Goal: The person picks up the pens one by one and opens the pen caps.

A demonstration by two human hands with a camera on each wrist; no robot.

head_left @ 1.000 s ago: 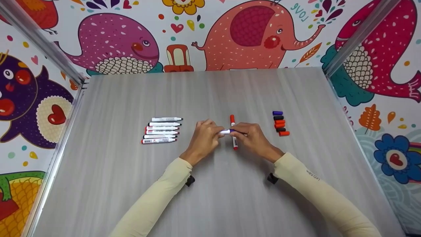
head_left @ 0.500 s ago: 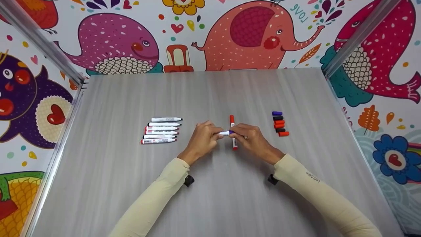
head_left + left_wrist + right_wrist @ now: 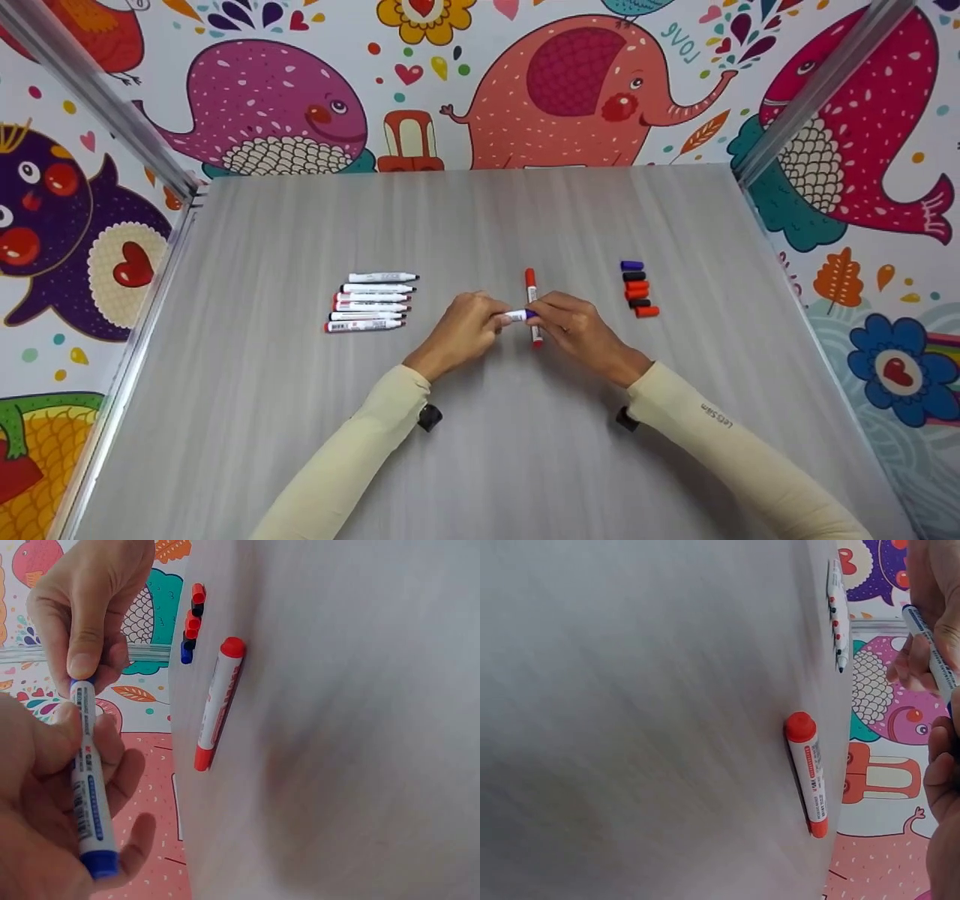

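My left hand (image 3: 463,330) holds the white barrel of a blue whiteboard marker (image 3: 90,787), its blue end plug pointing back toward the palm. From the other side, my right hand (image 3: 581,330) pinches the marker's blue cap (image 3: 531,314), mostly hidden by the fingers. The two hands meet above the middle of the table. Under the held marker, a red capped marker (image 3: 532,281) lies on the tabletop, partly covered by the right fingers in the head view. In the right wrist view the same red marker (image 3: 808,776) shows in full, with the hands at the right edge.
On the left, several uncapped white markers (image 3: 371,307) lie in a stacked row, tips pointing right. At right is a column of loose caps (image 3: 637,289) in blue, black and red. Printed walls (image 3: 420,90) enclose the grey table (image 3: 480,465) at the back and sides.
Both hands have come slightly toward the body with the blue marker, their grip on it much the same. The head view has tilted up a little. Row and caps stay put.
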